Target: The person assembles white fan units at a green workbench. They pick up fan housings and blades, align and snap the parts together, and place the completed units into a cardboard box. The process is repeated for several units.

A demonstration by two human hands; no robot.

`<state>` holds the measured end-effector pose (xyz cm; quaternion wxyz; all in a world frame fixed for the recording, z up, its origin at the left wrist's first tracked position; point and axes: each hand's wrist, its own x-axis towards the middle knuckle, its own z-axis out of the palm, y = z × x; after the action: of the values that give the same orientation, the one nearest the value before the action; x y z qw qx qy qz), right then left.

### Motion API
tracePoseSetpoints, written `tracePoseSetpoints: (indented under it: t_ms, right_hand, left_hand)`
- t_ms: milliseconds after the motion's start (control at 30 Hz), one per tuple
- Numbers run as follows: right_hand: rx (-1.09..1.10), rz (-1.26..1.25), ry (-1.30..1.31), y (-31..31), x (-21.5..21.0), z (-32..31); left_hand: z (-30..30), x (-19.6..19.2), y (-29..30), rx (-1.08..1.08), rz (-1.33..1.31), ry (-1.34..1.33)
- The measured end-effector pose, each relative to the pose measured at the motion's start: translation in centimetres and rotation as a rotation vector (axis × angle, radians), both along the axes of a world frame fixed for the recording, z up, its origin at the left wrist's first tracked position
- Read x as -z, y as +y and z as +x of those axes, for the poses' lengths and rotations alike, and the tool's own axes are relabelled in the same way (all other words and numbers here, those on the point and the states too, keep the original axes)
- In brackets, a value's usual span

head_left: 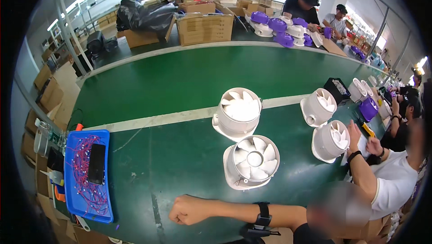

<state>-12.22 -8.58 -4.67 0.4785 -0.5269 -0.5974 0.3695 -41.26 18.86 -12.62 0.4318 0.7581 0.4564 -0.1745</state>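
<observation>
My right forearm comes in from the lower right and lies across the near part of the green table, a black strap (263, 214) round its wrist. My right hand (192, 210) rests on the table as a closed fist, with nothing seen in it. Just beyond the forearm stands a round white fan (252, 163), its blades facing up. Another white fan (237, 111) is right behind it. To the left of the fist lies a blue tray (108, 199) with many thin red wires (81, 167) and a black phone (96, 164). My left hand is out of view.
Two more white fans (318, 107) (330, 140) stand at right, beside a co-worker's hands (354, 137). Behind them is a black bin (336, 91). Cardboard boxes (204, 28) and purple and white housings (283, 25) line the far bench. A bottle (51, 131) is left of the tray.
</observation>
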Motion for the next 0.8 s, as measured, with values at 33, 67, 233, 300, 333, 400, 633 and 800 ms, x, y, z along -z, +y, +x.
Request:
tracePoseSetpoints:
  t_ms: [33, 67, 233, 300, 333, 400, 633, 800]
  right_hand:
    - [-0.003, 0.009, 0.002, 0.1, 0.1, 0.1]
    - [-0.009, 0.014, 0.003, 0.1, 0.1, 0.2]
    - [-0.025, -0.059, 0.005, 0.2, 0.5, 0.0]
    - [-0.032, -0.028, 0.076, 0.5, 0.3, -0.1]
    - [-0.008, -0.021, 0.115, 0.2, 0.6, 0.2]
    - [0.008, -0.048, 0.17, -0.8, 0.0, 1.2]
    - [0.469, 0.116, 1.105, 0.0, 0.8, 3.1]
    - [0.505, 0.214, 1.315, -0.2, 0.0, 7.3]
  left_hand:
    - [0.4, -1.9, -0.5, -0.013, -0.026, -0.019]
    - [0.6, -3.9, -1.2, -0.031, -0.055, -0.044]
    - [1.1, -13.5, -4.7, -0.109, -0.254, -0.182]
    - [1.0, -17.3, -6.1, -0.125, -0.342, -0.272]
    - [1.6, -18.6, -6.6, -0.112, -0.404, -0.321]
    - [3.6, -21.1, -7.3, -0.066, -0.533, -0.449]
    - [19.8, -17.1, -7.4, 0.03, -0.431, -0.993]
    - [31.9, -9.4, -10.3, -0.399, -0.749, -1.124]
